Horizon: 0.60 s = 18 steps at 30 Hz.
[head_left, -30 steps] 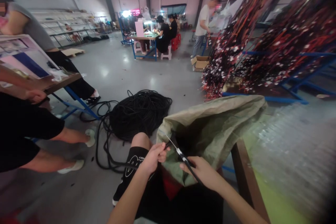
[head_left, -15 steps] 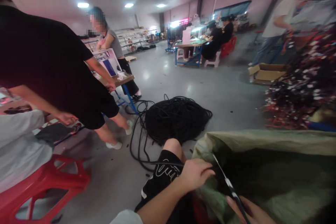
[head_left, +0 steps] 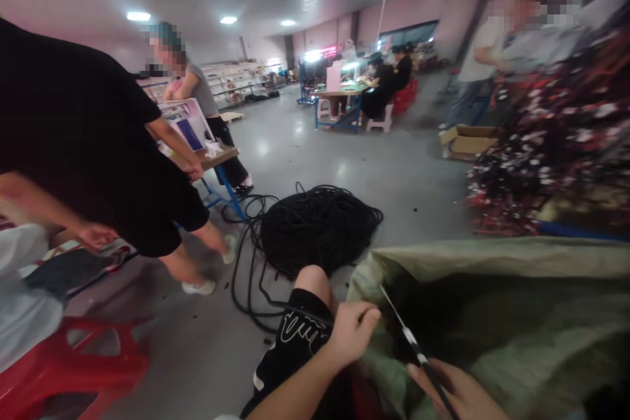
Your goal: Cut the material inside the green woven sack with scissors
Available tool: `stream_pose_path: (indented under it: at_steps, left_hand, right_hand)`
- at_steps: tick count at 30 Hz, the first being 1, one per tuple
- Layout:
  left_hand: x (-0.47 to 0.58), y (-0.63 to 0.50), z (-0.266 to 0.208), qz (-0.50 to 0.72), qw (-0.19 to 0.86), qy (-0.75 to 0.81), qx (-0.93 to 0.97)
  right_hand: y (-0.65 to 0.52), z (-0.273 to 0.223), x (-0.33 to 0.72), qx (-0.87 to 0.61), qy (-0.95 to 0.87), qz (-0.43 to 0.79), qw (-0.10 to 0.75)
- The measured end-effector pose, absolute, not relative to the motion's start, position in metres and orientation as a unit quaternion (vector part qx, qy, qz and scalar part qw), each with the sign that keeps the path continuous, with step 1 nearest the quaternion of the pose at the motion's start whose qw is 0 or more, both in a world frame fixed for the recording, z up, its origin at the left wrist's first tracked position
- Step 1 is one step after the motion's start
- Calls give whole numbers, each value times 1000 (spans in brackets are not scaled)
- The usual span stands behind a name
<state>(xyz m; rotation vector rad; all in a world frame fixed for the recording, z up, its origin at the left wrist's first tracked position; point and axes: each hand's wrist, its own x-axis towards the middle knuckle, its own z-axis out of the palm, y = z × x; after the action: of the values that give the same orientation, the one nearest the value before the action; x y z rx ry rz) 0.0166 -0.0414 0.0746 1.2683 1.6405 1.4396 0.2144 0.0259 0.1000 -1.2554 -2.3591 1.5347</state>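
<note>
My left hand (head_left: 352, 335) is closed round a black cable (head_left: 308, 313), which runs over my knee from a large black coil (head_left: 319, 226) on the floor. In my right hand (head_left: 450, 388) is a slim tool (head_left: 412, 341) with a thin pointed metal end and a black handle; its exact kind is not clear. The tool points up and left over the mouth of a green woven sack (head_left: 497, 248). My left hand is beside the sack's near left edge. The cable's end is hidden by my fingers.
Cable loops spread left of the coil. A red stool (head_left: 98, 361) and a person in black (head_left: 83, 138) are at left, near a blue-legged table (head_left: 216, 159). At right are a heap of wiring (head_left: 551, 138) and a cardboard box (head_left: 470, 142).
The view has turned slightly right, so the scene sits farther left. My left thumb and fingers have drawn closer together on the cable. My right hand keeps the tool above the sack.
</note>
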Motion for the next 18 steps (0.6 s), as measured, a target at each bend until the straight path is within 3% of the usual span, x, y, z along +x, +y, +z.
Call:
stream_pose_path:
  at_steps: [4,7,9,14,18]
  left_hand:
    - [14,-36,81,584,615,472,241]
    - [10,-36,86,530,685,432,251]
    - [9,-38,88,517,597,505,350]
    - [8,-45,75,478,213,651,550]
    - [7,-46,61,401,49,649,645]
  right_hand:
    - [30,102,215,-399,-754,522,-1]
    - [31,99,218,-374,-763,526,36]
    - [29,98,219,-367,-768,523,40]
    - [27,98,220,-437,-747,501,-17]
    - [26,94,221,-415,-743,525,-15]
